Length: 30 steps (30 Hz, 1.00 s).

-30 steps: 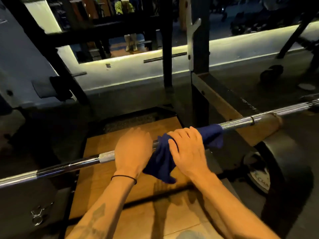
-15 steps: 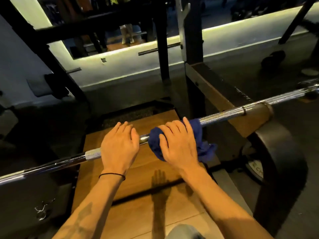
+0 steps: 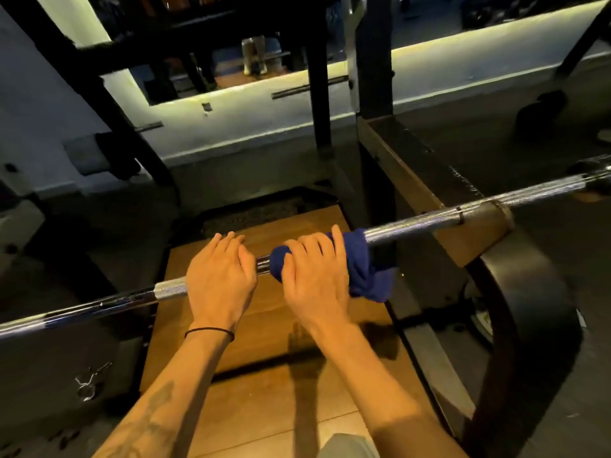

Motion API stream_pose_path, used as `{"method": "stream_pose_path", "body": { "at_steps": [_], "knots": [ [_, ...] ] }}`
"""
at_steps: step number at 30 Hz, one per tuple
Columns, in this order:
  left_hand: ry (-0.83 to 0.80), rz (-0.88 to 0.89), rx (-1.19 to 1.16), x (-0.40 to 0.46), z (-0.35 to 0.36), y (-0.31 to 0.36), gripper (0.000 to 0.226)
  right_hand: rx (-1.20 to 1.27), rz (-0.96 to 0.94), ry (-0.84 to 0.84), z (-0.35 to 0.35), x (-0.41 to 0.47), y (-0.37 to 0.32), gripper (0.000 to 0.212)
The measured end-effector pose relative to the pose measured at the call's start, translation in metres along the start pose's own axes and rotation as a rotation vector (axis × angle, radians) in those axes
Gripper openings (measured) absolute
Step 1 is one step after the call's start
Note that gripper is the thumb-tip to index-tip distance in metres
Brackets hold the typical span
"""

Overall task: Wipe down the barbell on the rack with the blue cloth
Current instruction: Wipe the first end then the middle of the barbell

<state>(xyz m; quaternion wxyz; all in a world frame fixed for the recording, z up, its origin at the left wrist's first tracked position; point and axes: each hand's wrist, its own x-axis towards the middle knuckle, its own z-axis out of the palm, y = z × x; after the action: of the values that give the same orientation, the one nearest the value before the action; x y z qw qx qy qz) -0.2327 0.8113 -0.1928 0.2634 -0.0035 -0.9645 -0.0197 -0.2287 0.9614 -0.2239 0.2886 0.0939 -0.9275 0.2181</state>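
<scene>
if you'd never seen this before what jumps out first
The blue cloth stands out first, bunched around the chrome barbell at mid-frame with the right hand gripping it. Just beside it, the left hand rests bare on the bar, a black band on its wrist. To the right, a large dark weight plate hangs below the bar's end.

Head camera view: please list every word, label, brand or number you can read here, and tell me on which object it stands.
No text reads clearly in this view.
Pale raised lettering on the black round weight plate at the right: partly hidden and too blurred to read.
Long chrome steel barbell and dark blue cloth: no markings visible.
</scene>
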Motion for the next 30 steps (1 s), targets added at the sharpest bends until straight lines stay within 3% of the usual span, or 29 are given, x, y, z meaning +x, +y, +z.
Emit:
{"method": "stream_pose_path", "body": {
  "at_steps": [4, 10, 15, 20, 24, 27, 30],
  "knots": [
    [0.021, 0.011, 0.033, -0.002, -0.001, -0.002, 0.051, -0.018, -0.243, -0.043, -0.020, 0.010, 0.058, 0.028],
    [0.007, -0.064, 0.011, -0.001, 0.004, 0.000, 0.055, -0.148, -0.101, 0.009, -0.064, 0.013, 0.160, 0.034],
    [0.089, -0.049, 0.008, -0.004, 0.003, 0.000, 0.048, -0.138, 0.173, 0.073, -0.046, 0.013, 0.118, 0.034],
    [0.056, -0.073, -0.002, -0.002, 0.008, 0.000, 0.051, 0.049, -0.073, -0.078, -0.033, 0.005, 0.055, 0.030],
    [-0.084, 0.005, 0.044, 0.006, 0.014, 0.005, 0.060, 0.024, -0.183, -0.168, -0.037, 0.009, 0.072, 0.027],
    [-0.144, 0.135, 0.082, 0.023, 0.029, 0.046, 0.061, -0.004, -0.195, -0.180, -0.041, 0.012, 0.072, 0.022],
    [-0.196, 0.115, 0.047, 0.035, 0.037, 0.091, 0.068, -0.048, -0.206, -0.153, -0.043, 0.011, 0.070, 0.012]
  ]
}}
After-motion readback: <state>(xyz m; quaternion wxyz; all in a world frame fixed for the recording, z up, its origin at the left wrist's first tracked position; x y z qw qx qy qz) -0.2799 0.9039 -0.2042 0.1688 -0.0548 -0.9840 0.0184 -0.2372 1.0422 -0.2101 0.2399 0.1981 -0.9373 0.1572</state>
